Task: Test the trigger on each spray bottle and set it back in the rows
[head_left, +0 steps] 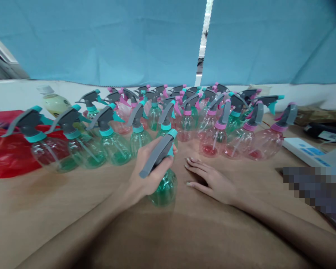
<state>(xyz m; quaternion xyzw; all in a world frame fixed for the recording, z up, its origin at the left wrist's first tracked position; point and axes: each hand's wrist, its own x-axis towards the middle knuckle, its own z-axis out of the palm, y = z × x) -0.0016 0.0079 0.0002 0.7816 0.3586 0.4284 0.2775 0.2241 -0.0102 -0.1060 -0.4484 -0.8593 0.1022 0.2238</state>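
Your brown table [44, 213] had a whole crowd of spray bottles [112, 144], trigger heads all on, along its far edge. Your right hand [212, 181] lay flat, open and empty mid-table. Your left hand [145, 170] was closed around one green spray bottle [164, 190] right beside it.

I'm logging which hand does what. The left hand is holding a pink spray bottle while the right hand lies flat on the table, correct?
Not quite. The head view shows that the spray bottle in the left hand is green with a teal collar and a grey trigger, not pink. The rest stands: the right hand lies flat and empty on the table.
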